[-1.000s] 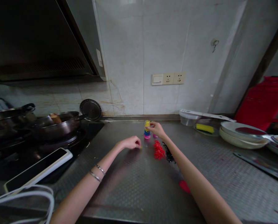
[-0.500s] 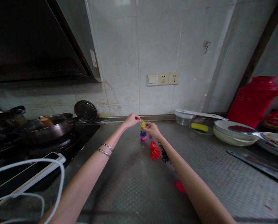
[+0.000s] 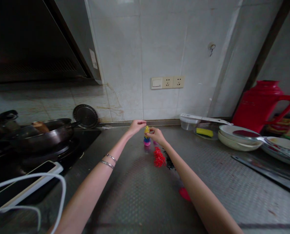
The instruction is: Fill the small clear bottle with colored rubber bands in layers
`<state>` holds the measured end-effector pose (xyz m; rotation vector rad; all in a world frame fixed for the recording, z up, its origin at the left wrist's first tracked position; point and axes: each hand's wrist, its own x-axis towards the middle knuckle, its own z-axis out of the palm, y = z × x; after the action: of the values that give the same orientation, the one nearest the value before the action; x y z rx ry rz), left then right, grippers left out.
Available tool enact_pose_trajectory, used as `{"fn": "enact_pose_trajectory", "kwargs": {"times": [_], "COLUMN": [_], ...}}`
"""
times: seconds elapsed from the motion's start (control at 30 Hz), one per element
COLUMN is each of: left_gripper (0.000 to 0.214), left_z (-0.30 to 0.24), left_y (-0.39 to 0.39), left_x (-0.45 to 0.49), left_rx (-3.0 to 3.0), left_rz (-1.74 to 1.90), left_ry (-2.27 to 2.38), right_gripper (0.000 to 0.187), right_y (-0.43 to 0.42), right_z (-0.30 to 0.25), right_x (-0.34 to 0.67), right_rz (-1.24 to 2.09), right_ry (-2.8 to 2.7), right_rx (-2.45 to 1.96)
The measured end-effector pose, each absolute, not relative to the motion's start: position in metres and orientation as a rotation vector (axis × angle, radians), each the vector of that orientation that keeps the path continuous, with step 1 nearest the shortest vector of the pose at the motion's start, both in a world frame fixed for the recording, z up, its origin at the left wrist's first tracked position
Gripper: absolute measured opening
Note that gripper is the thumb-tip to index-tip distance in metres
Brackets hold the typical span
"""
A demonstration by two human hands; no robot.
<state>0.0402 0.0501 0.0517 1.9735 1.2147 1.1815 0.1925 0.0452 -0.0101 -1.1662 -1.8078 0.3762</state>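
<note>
A small clear bottle [image 3: 147, 142] stands upright on the metal counter, its contents layered pink, blue and yellow from the bottom up. My right hand [image 3: 157, 136] grips its upper part from the right between thumb and fingers. My left hand [image 3: 136, 126] is just above and left of the bottle's top, with its fingers stretched toward it; nothing shows in them. Close by, in front of my right wrist, lies a heap of small red pieces [image 3: 158, 158]. A heap of small black pieces [image 3: 169, 161] is partly hidden behind my right forearm. Something pink [image 3: 155, 142] shows beside the bottle.
A flat pink-red thing [image 3: 184, 194] lies by my right forearm. To the right are a yellow sponge [image 3: 204, 132], stacked bowls [image 3: 239, 144], a long knife-like tool [image 3: 261, 170] and a red thermos jug [image 3: 254, 105]. Leftward are a pan [image 3: 44, 139] and a white cable [image 3: 62, 191].
My left hand has moved off the yellow strands at the bottle's top, and its fingers have straightened. My right hand stays on the bottle. The whole view has shifted slightly.
</note>
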Motion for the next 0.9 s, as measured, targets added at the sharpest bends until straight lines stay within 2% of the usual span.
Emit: {"fn": "enact_pose_trajectory", "kwargs": {"times": [0.13, 0.33, 0.5, 0.67, 0.9], "left_gripper": [0.04, 0.063, 0.044, 0.035, 0.027], "left_z": [0.026, -0.018, -0.035, -0.039, -0.035], "left_y": [0.041, 0.039, 0.045, 0.046, 0.041], "left_x": [0.039, 0.045, 0.051, 0.049, 0.049], "left_rx": [1.747, 1.779, 1.859, 1.874, 1.953], "left_rz": [1.335, 1.084, 1.112, 1.11, 1.104], "left_ry": [1.27, 1.141, 1.033, 1.095, 1.158], "right_gripper": [0.032, 0.03, 0.034, 0.05, 0.056], "right_y": [0.046, 0.046, 0.046, 0.036, 0.018], "right_z": [-0.009, -0.008, -0.008, 0.016, 0.058], "right_x": [0.193, 0.195, 0.195, 0.212, 0.218], "right_rz": [0.4, 0.405, 0.459, 0.649, 0.281], "right_ry": [-1.816, -1.841, -1.844, -1.699, -1.908], "right_rx": [-1.165, -1.141, -1.139, -1.082, -1.07]}}
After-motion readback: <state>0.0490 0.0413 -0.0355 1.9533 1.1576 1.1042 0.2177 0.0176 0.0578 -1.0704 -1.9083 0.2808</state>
